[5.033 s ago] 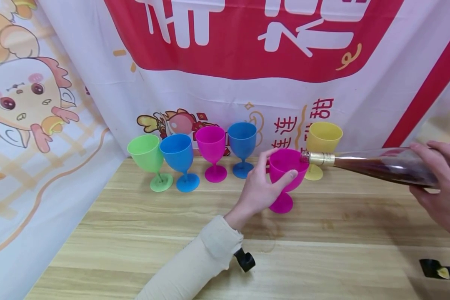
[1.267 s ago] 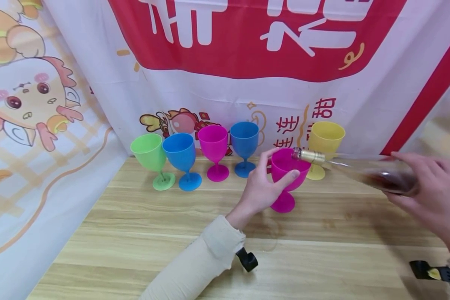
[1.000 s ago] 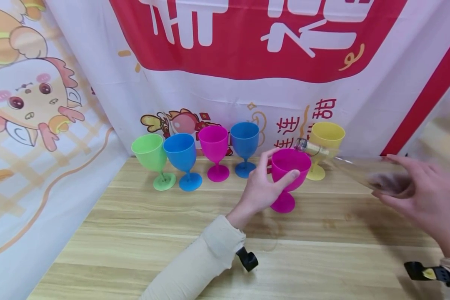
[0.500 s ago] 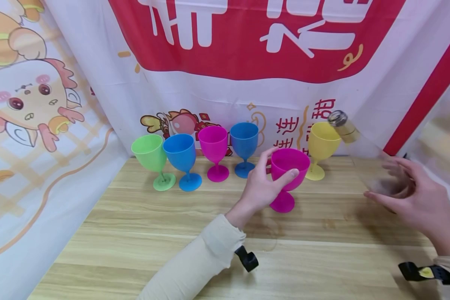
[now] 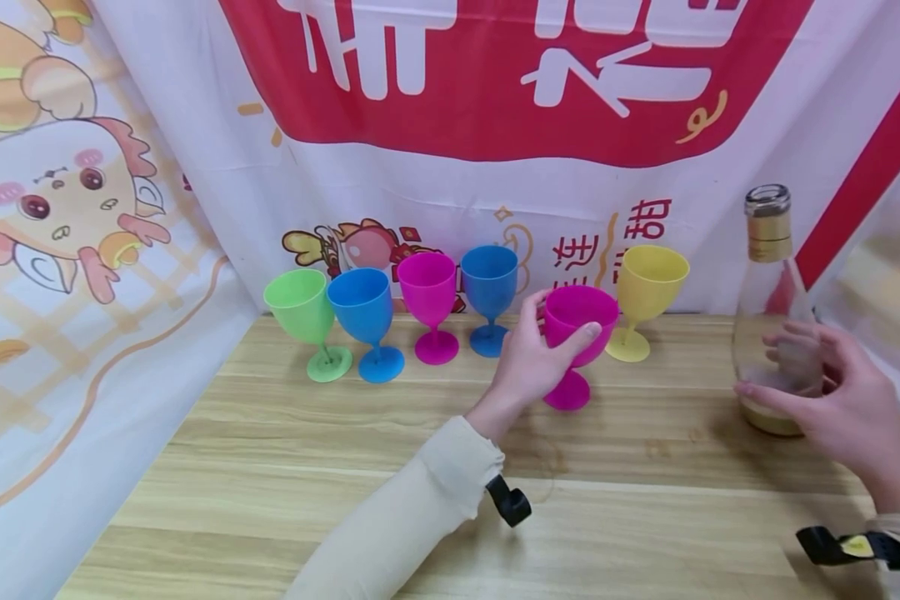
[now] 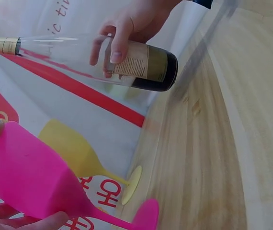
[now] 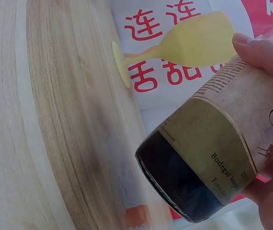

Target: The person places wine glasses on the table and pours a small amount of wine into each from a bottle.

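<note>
My left hand point(image 5: 532, 358) grips the bowl of a pink goblet point(image 5: 585, 321), its thumb across the near side. The goblet stands upright; I cannot tell whether its foot touches the table. At the right, my right hand point(image 5: 847, 400) holds a clear glass wine bottle point(image 5: 768, 308) round its lower body, mouth up and uncorked. A gold band rings the bottle's neck. In the right wrist view a cream and tan label point(image 7: 218, 134) and dark liquid low in the bottle point(image 7: 179, 177) show. Between goblet and bottle, farther back, stands a yellow goblet point(image 5: 648, 287).
Along the back of the wooden table point(image 5: 307, 483) stand a green goblet point(image 5: 300, 308), a blue goblet point(image 5: 360, 304), another pink goblet point(image 5: 427, 292) and a second blue goblet point(image 5: 489, 283). A printed cloth point(image 5: 420, 200) hangs right behind them. Light stains mark the wood.
The bottle's neck was tipped over the held pink goblet; my right hand has swung the bottle away rightward and upright. The held goblet has shifted slightly away from me.
</note>
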### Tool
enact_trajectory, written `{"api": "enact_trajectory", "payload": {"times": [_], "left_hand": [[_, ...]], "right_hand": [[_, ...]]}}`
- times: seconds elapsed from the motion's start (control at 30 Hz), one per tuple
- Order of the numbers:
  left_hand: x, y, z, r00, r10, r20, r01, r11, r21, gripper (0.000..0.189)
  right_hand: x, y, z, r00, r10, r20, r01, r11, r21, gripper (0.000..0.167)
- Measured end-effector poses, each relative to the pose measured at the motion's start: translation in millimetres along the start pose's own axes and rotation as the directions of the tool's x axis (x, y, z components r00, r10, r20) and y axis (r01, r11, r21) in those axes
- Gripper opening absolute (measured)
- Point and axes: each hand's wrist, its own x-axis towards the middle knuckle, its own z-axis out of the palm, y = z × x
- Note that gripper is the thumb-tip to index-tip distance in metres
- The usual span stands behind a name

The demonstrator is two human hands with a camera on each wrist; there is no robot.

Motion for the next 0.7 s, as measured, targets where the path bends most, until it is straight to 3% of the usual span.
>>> {"api": "enact_trajectory", "payload": {"times": [0.4,0.7], "left_hand": [[20.1,4.9,8.1,0.998,-0.036,-0.045,0.040,0.996,0.077,0.082],[33.2,4.9,10.3,0.997,-0.042,-0.058,0.046,0.997,0.070,0.081]], "right_hand": [[-1.3,4,3,0.999,0.050,0.005,-0.050,0.998,-0.024,0.089],[0.7,4,4,0.996,0.086,0.028,-0.085,0.996,-0.023,0.092]]}}
